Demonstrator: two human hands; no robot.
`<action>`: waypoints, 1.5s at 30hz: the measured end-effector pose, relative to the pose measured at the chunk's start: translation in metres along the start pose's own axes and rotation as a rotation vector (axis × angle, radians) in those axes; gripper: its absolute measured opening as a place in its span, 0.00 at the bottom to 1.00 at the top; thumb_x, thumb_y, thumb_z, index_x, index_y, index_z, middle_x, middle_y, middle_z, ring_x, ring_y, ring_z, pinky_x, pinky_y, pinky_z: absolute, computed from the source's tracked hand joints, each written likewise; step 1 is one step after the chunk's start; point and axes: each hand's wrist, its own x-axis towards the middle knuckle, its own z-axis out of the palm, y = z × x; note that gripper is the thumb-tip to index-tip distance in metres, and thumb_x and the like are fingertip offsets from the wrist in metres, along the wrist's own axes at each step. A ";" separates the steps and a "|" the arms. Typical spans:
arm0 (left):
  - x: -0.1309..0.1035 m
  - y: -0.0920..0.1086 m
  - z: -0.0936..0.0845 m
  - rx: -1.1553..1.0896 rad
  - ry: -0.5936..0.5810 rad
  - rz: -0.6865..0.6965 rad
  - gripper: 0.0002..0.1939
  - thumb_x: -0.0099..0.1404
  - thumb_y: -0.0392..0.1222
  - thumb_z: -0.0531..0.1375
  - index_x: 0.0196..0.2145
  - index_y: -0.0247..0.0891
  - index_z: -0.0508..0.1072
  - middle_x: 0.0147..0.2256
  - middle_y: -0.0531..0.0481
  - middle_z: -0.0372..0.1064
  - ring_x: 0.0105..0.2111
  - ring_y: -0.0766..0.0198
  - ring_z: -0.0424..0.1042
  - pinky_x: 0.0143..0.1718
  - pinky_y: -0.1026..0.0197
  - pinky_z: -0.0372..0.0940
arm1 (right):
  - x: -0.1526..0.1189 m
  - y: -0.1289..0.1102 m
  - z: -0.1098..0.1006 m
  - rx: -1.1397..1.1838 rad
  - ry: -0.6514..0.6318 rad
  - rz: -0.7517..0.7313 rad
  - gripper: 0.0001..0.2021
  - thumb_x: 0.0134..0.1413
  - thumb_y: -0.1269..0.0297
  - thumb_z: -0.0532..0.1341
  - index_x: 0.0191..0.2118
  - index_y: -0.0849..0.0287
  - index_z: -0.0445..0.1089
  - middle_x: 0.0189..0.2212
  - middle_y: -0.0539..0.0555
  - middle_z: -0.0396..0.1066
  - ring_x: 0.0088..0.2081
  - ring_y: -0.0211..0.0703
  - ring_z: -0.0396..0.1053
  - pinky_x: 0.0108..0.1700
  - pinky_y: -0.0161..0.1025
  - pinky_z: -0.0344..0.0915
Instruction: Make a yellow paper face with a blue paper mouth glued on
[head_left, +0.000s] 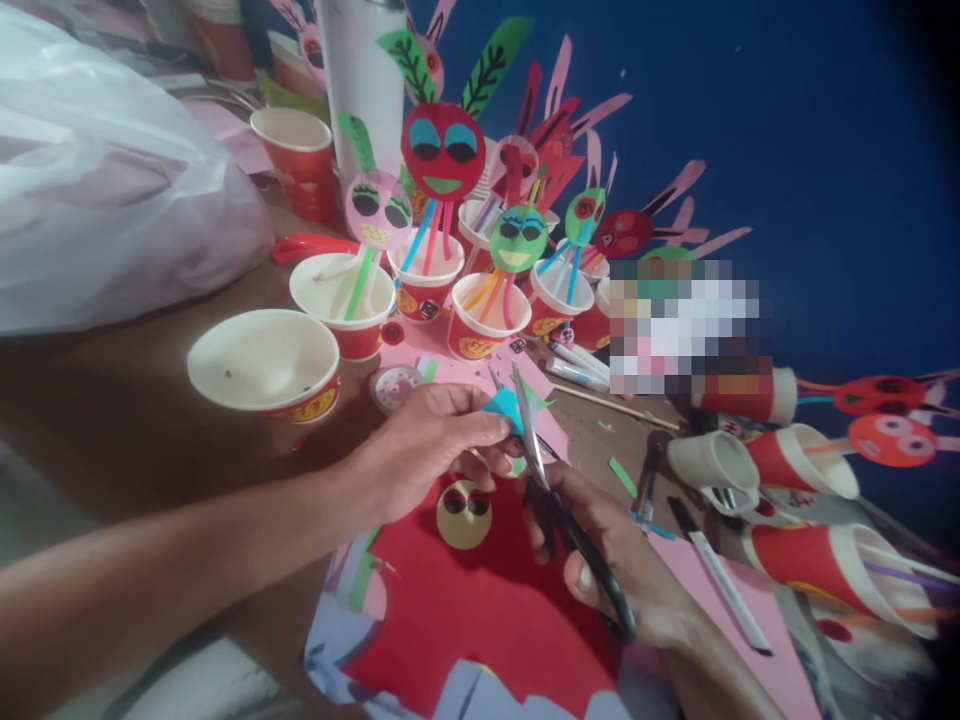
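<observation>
Well, near the middle of the frame the left hand (442, 430) pinches a small piece of blue paper (504, 403), thumb and fingers closed on it, while the right hand (611, 540), lower and to the right, curls around the black handles of the scissors (533, 450). The blades stand a little apart, seemingly with the paper between them; I can't tell how deep the cut goes. For a clean edge, I'd cut from deep in the blades, turn the paper rather than the scissors, and mind the left thumb, so near the steel. The scissors point toward the top of the frame, leaning left, their long axis slanting up from the handles at lower right. Fingers cover too much of the paper to judge its axis. Below lies red paper (487, 610) bearing a yellow disc (464, 530).
</observation>
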 end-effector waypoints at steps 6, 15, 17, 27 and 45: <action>-0.001 0.000 -0.001 0.002 0.005 0.004 0.05 0.54 0.37 0.61 0.25 0.31 0.71 0.23 0.50 0.70 0.22 0.68 0.68 0.21 0.67 0.64 | -0.001 0.002 0.001 0.023 0.014 0.007 0.29 0.45 0.35 0.56 0.42 0.56 0.61 0.27 0.49 0.62 0.28 0.38 0.58 0.30 0.35 0.59; 0.000 0.000 -0.001 0.012 0.003 -0.001 0.06 0.54 0.38 0.61 0.26 0.31 0.71 0.25 0.48 0.71 0.23 0.68 0.68 0.22 0.66 0.64 | -0.002 0.002 0.005 0.094 0.032 0.018 0.28 0.44 0.36 0.57 0.41 0.56 0.61 0.26 0.48 0.61 0.27 0.37 0.58 0.29 0.34 0.58; -0.001 0.000 -0.001 0.015 0.001 -0.001 0.06 0.55 0.38 0.61 0.26 0.31 0.71 0.26 0.48 0.71 0.24 0.68 0.68 0.22 0.66 0.64 | -0.001 0.003 0.005 0.101 0.039 0.014 0.28 0.44 0.37 0.58 0.41 0.56 0.61 0.26 0.48 0.61 0.26 0.37 0.58 0.29 0.34 0.58; -0.001 0.002 -0.001 0.017 -0.025 0.005 0.05 0.56 0.37 0.60 0.28 0.31 0.71 0.26 0.49 0.69 0.23 0.69 0.67 0.22 0.67 0.64 | 0.001 0.006 0.006 0.169 0.071 0.011 0.27 0.42 0.38 0.61 0.39 0.57 0.62 0.25 0.47 0.61 0.25 0.35 0.58 0.28 0.33 0.58; -0.001 0.002 -0.001 0.014 -0.014 0.005 0.05 0.57 0.36 0.60 0.28 0.30 0.70 0.26 0.48 0.69 0.23 0.68 0.67 0.21 0.66 0.64 | 0.000 0.008 0.011 0.247 0.114 0.020 0.28 0.40 0.41 0.64 0.40 0.57 0.61 0.23 0.46 0.62 0.21 0.32 0.58 0.23 0.31 0.57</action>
